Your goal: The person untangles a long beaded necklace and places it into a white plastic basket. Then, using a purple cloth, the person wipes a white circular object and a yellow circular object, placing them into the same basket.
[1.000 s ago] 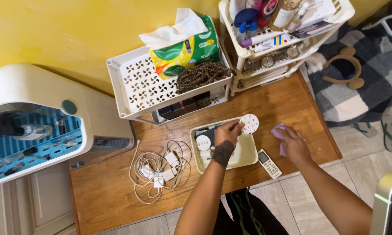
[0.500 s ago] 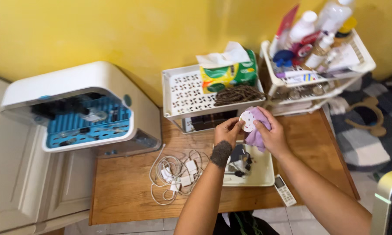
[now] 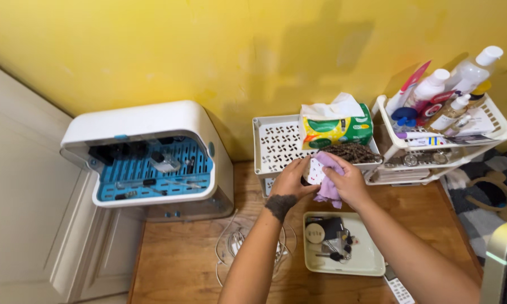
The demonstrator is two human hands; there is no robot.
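Observation:
My left hand (image 3: pixel 292 179) grips a small round white disc with coloured dots (image 3: pixel 315 171), held up in front of me. My right hand (image 3: pixel 346 181) presses a lilac cloth (image 3: pixel 328 191) against the disc's face, the cloth hanging down below my fingers. Both hands meet above a cream tray (image 3: pixel 366 260) on the wooden table (image 3: pixel 180 264). The tray holds a round compact, a dark case and small black bits. Most of the disc is hidden by the cloth and my fingers.
A white cabinet with a blue slotted interior (image 3: pixel 152 160) stands at the left. Two white perforated racks (image 3: pixel 276 143) sit against the yellow wall with a tissue pack (image 3: pixel 335 128), dark beads (image 3: pixel 352 152) and several bottles (image 3: pixel 450 90). White cables (image 3: pixel 231 242) and a remote (image 3: pixel 398 288) lie on the table.
My right hand picked the lilac cloth off the table and brought it onto the disc in my left hand. The view tilted up, showing more wall and less table.

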